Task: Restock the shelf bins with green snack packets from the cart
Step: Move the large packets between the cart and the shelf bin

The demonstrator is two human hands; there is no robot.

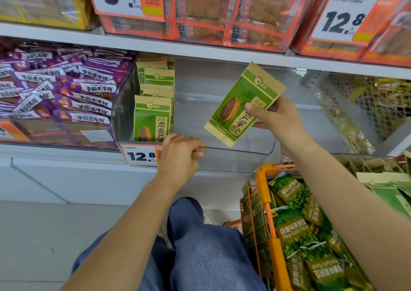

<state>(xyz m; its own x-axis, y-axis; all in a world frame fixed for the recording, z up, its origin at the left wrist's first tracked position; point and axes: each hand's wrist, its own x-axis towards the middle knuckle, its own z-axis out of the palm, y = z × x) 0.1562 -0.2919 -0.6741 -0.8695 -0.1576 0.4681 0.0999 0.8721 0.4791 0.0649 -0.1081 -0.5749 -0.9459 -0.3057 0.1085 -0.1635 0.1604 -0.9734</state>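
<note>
fingers (262, 110) pinching tilted green packet (242, 104), left hand (180, 155) gripping bin rim (233, 149)

1. The packet (241, 104) in my right hand (274, 115) looks like matt kraft paper with a green print.
2. The bin (233, 155) is clear, smooth plastic.
3. The pea bags (295, 230) are glossy film.
4. The cart (264, 193) frame is orange-coated wire.
5. My jeans (200, 253) are blue denim.

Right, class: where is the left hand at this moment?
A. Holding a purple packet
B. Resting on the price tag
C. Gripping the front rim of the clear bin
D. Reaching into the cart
C: the left hand curls over the clear bin's front rim, while the right hand holds a green packet above it.
</note>
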